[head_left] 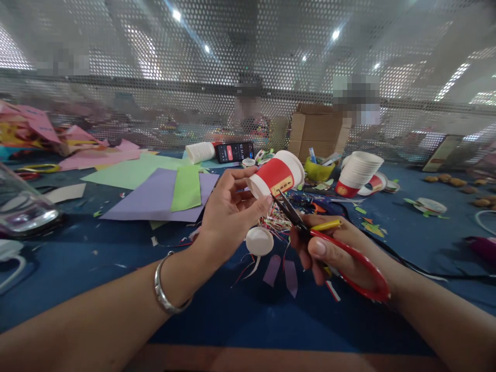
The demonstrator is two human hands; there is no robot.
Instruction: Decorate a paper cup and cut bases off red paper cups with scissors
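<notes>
Paper cup, white, red-banded, tan-labelled (markings too small to read), tilted above the blue table, far side hidden, gripped by the curled left hand; right hand closed around red-handled scissors, blade-tip contact unclear.

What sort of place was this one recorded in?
Probably a craft workspace: scissors held at a paper cup, a purple sheet on the table, and a heap of thin scraps. What kind of building it is, I can't tell.
</notes>
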